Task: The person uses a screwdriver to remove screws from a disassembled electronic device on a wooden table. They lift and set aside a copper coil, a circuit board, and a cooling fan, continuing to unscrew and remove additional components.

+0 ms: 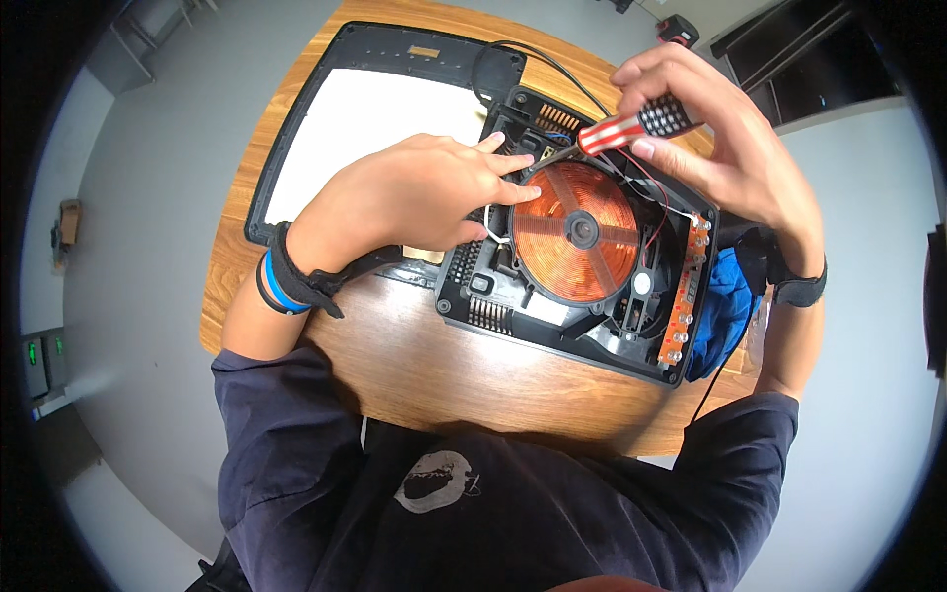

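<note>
An opened induction cooker base (552, 331) lies on the wooden table, its round copper coil (575, 229) exposed. My right hand (725, 133) is closed around the patterned handle of a screwdriver (612, 135). Its metal shaft slants down to the left, the tip at the coil's upper left edge; what the tip touches is hidden by fingers. My left hand (424, 192) reaches over from the left with its fingers spread, fingertips resting on the coil's rim and near the screwdriver tip. Along the base's right side runs an orange circuit board (683, 301), joined by thin red and white wires.
Left of the base lies the detached black-framed cover (340, 128) with a white inner panel. A black cable (533, 49) loops behind the base. Blue cloth (718, 316) bunches at the right, and the table (395, 340) has a curved near edge close to my body.
</note>
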A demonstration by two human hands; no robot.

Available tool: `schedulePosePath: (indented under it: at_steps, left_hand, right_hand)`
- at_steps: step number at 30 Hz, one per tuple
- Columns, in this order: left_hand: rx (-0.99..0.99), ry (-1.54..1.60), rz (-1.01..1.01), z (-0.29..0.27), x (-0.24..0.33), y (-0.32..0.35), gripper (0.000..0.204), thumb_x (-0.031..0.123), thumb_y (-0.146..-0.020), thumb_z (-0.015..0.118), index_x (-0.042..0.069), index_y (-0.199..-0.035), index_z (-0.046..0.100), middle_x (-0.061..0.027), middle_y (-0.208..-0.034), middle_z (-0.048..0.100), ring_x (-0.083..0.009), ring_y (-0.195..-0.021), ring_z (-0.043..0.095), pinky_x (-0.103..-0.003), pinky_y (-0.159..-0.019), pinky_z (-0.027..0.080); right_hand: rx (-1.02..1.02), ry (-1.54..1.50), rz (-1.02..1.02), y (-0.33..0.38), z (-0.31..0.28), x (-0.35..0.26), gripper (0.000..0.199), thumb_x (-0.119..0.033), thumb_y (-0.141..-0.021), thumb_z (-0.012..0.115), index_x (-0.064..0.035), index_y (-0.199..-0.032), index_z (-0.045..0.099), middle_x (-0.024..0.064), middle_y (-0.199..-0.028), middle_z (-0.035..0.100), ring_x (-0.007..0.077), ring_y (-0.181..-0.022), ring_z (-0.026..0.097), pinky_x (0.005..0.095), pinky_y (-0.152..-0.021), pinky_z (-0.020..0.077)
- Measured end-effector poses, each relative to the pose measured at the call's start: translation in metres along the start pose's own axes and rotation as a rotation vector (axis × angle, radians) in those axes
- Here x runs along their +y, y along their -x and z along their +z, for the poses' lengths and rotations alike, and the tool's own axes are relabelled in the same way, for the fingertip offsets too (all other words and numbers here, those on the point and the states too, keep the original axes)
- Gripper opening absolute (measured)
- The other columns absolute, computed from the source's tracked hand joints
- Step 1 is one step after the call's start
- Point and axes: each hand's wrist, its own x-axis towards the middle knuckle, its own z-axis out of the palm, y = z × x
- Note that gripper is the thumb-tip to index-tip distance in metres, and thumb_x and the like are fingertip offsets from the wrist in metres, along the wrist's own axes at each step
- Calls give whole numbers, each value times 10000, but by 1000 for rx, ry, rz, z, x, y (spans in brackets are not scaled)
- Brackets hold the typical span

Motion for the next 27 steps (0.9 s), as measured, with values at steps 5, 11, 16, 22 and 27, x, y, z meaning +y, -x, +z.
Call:
schedulePosePath:
  at_steps: [5, 11, 16, 22, 27]
  left_hand:
    - [-14, -18, 6, -2, -1, -2, 734, 186, -919, 904, 250, -1616, 682, -134, -1741, 578, -387, -1570, 584, -506, -1154, 604]
    - [-4, 0, 3, 0, -2, -3, 732, 178, -924, 897, 255, -1619, 681, -125, -1745, 577, -381, -1575, 581, -494, -1146, 607]
    - [-20, -15, -1, -2, 0, -3, 710, 187, -935, 887, 253, -1614, 687, -116, -1751, 572, -371, -1581, 577, -500, -1139, 610]
    - [-32, -12, -4, -3, 0, -2, 705, 195, -938, 883, 249, -1613, 688, -97, -1769, 554, -369, -1584, 575, -517, -1140, 605]
    - [-36, -21, -18, -2, 1, -1, 694, 191, -947, 872, 253, -1613, 688, -84, -1780, 544, -366, -1595, 563, -535, -1160, 589]
  right_hand:
    - [-118, 267, 456, -5, -2, -10, 233, -182, -1051, 815, -50, -1231, 750, 143, -1253, 712, 349, -1158, 779, 431, -925, 635]
    - [27, 138, -3, 6, 1, 13, 261, -108, -1020, 836, -64, -1266, 759, 123, -1437, 692, 309, -1187, 761, 445, -1058, 639]
    - [14, 249, 180, 6, 4, 13, 264, -117, -1020, 835, -46, -1262, 756, 126, -1375, 726, 324, -1147, 785, 473, -1026, 642]
    - [21, 180, -66, 4, 0, -3, 342, -190, -1029, 843, -30, -1316, 749, 123, -1376, 732, 316, -1344, 712, 416, -1155, 569]
    - [-67, 259, 371, 3, -1, -18, 414, -346, -1068, 794, -58, -1361, 743, 174, -1345, 750, 307, -1151, 795, 451, -932, 626]
